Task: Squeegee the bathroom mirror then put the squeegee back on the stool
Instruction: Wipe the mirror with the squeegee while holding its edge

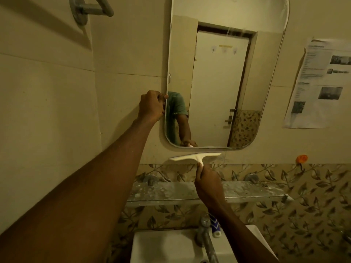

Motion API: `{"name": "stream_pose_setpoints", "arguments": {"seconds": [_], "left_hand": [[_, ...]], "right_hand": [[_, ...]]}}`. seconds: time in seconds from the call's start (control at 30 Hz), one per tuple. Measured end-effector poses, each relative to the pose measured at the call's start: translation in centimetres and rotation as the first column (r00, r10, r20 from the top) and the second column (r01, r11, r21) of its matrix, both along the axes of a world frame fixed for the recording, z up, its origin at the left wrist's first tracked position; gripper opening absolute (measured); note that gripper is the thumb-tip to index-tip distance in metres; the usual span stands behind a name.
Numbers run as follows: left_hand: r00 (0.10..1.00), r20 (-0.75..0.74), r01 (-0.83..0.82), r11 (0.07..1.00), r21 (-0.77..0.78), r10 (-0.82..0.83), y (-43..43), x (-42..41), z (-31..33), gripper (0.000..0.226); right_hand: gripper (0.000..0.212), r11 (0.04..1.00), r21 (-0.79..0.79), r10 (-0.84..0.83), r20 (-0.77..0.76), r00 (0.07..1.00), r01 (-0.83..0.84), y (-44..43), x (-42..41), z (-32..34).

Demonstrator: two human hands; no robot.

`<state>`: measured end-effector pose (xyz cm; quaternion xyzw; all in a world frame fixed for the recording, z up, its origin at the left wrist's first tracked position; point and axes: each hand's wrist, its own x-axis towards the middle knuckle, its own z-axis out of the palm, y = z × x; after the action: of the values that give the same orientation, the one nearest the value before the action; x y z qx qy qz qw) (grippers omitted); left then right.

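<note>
The bathroom mirror (218,82) hangs on the tiled wall and reflects a white door. My left hand (152,105) grips the mirror's left edge, fingers curled round the rim. A white squeegee (195,156) sits just below the mirror's bottom edge, its blade nearly level and off the glass. My right hand (208,185) holds the squeegee's short handle from below. The stool is out of view.
A dusty glass shelf (178,192) runs under the mirror. Below it are a metal tap (205,234), a white basin (163,245) and a blue-and-white tube (215,227). Printed paper (319,82) is stuck at right. A grab bar (89,8) is top left.
</note>
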<state>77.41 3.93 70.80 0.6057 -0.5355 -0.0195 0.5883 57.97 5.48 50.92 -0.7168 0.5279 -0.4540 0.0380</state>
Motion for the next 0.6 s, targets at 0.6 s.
{"name": "stream_pose_setpoints", "arguments": {"seconds": [0.6], "left_hand": [[0.995,0.051,-0.068,0.960,-0.271,0.085,0.3,-2.5,13.8,0.038]], "right_hand": [[0.042,0.958,-0.214,0.243,0.267,0.933,-0.188,-1.6,-6.0,20.7]]}}
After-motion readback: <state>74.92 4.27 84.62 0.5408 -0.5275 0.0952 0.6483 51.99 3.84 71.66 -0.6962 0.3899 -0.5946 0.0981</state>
